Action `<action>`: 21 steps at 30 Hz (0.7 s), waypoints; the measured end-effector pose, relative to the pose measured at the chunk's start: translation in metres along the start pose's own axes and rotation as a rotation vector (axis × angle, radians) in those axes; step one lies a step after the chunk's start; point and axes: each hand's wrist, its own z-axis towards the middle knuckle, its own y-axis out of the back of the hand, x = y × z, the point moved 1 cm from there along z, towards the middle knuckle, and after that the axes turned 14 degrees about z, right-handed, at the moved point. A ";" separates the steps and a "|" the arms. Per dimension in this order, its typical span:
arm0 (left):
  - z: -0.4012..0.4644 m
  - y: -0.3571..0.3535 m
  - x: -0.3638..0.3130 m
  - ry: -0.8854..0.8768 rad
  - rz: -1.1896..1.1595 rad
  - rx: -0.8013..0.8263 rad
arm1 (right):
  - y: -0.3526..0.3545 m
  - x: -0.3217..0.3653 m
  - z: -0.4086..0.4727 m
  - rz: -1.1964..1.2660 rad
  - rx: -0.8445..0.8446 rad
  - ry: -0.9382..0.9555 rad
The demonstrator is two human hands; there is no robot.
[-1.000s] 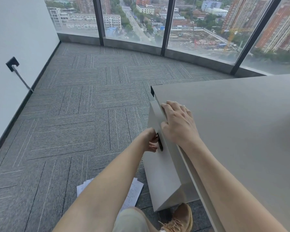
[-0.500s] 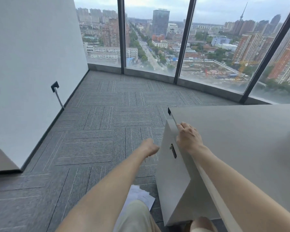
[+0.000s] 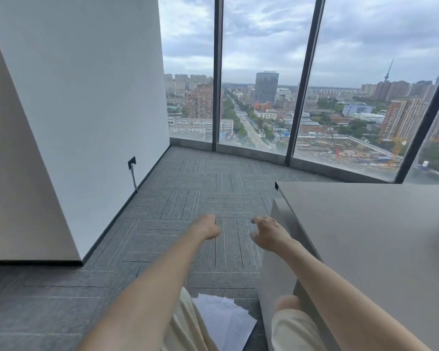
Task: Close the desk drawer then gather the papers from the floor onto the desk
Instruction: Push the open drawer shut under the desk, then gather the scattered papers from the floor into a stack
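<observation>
Desk drawer (image 3: 276, 252) front sits flush under the desk (image 3: 380, 239) edge, right of frame; handle not visible. Right hand (image 3: 269, 233) is just beside the drawer front, fingers loosely curled and spread, empty, not clearly touching it. Left hand (image 3: 205, 228) is curled into a loose fist over the carpet (image 3: 178, 198), holding nothing. Papers (image 3: 226, 320) lie fanned on the floor between the knees, partly hidden by the trouser legs (image 3: 188, 325), print too blurred to read.
</observation>
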 end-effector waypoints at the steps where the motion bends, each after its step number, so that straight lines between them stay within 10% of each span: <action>1: -0.002 -0.002 0.003 0.010 0.000 -0.002 | -0.002 0.001 -0.003 0.000 0.017 0.005; 21: 0.090 -0.117 0.091 0.200 -0.119 0.216 | -0.138 -0.023 0.128 0.091 0.398 -0.128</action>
